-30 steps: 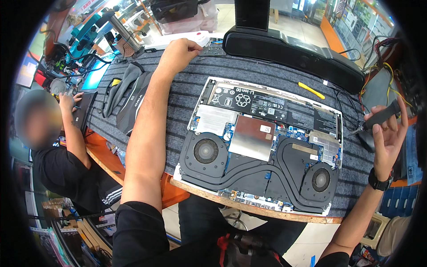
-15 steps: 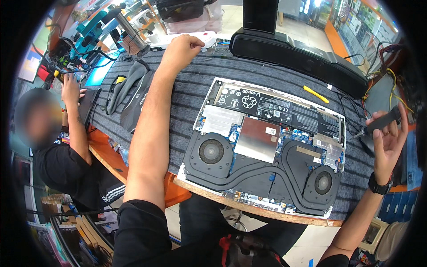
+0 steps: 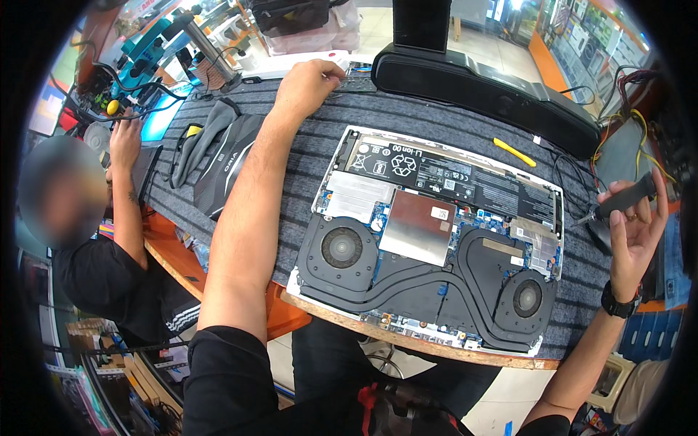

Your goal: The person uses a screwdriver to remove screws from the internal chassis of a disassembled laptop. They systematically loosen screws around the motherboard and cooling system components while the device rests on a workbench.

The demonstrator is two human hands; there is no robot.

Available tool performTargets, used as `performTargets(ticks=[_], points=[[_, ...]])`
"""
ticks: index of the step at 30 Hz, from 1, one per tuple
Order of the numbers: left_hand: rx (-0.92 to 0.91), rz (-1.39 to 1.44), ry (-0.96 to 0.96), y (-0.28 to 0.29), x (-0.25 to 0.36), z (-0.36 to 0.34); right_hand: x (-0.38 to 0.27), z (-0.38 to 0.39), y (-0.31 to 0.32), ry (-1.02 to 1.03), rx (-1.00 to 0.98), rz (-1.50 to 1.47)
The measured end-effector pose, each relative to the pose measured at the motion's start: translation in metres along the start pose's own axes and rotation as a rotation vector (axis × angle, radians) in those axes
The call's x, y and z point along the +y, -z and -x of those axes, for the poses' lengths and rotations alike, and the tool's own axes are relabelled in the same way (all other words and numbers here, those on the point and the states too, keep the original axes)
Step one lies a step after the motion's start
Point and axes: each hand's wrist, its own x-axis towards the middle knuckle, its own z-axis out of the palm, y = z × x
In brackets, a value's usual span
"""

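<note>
A laptop with its bottom cover off (image 3: 414,232) lies on the striped grey mat, baring a black battery, a silver plate, two fans and dark heat pipes. My left hand (image 3: 308,89) reaches past its far left corner. The fingers are curled together beside a small flat clear tray (image 3: 358,84); whatever they may hold is hidden. Off the laptop's right side, my right hand (image 3: 634,236) is closed around a screwdriver (image 3: 625,198) with a dark handle, its tip pointing left toward the laptop.
A long black speaker (image 3: 487,94) spans the mat's far edge. Nearer lies a yellow pry tool (image 3: 515,152). Loose cables (image 3: 574,182) run along the right. Grey-black fabric (image 3: 207,149) is left of my forearm. Further left, a co-worker's hand (image 3: 125,142) is at the bench.
My left hand has shifted a little to the right, from the white strip toward the clear tray. The right hand and screwdriver stay put. The co-worker's hand and head have moved slightly.
</note>
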Motion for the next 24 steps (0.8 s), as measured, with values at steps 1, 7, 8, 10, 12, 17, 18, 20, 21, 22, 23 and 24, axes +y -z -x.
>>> performTargets(ticks=[1,7,8,10,12,17,18,20,21,22,23,24], points=[[0.002,0.000,0.031,0.001,0.002,0.000,0.000,0.000,0.000,0.002,0.001,-0.002],[0.002,-0.136,0.007,0.002,0.003,0.000,0.001,-0.001,0.002,0.011,0.001,0.009],[-0.009,-0.155,0.005,0.003,0.004,0.001,0.000,-0.001,0.002,0.012,0.000,0.014],[-0.029,-0.193,0.001,0.004,0.004,0.001,0.000,-0.001,0.001,0.010,0.001,0.021],[-0.044,-0.213,0.000,0.007,0.005,0.002,-0.002,-0.002,0.000,0.005,0.007,0.027],[0.014,-0.182,-0.024,0.010,0.000,-0.001,-0.008,-0.003,-0.001,-0.025,0.011,-0.047],[0.046,-0.203,-0.033,0.013,-0.002,-0.001,-0.010,-0.004,-0.002,-0.040,0.012,-0.064],[0.094,-0.171,-0.052,0.007,-0.008,-0.007,-0.014,-0.001,0.000,-0.120,0.014,-0.074],[0.104,-0.172,-0.040,0.005,-0.013,-0.008,-0.017,-0.002,0.001,-0.140,0.002,-0.098],[0.118,-0.119,0.001,0.004,-0.015,-0.006,-0.018,-0.003,0.000,-0.153,-0.011,-0.119],[0.095,-0.060,0.000,0.005,-0.008,-0.007,-0.020,-0.003,-0.002,-0.149,-0.012,-0.167],[0.114,-0.079,-0.031,0.004,-0.013,-0.007,-0.020,-0.003,-0.002,-0.147,-0.047,-0.214]])
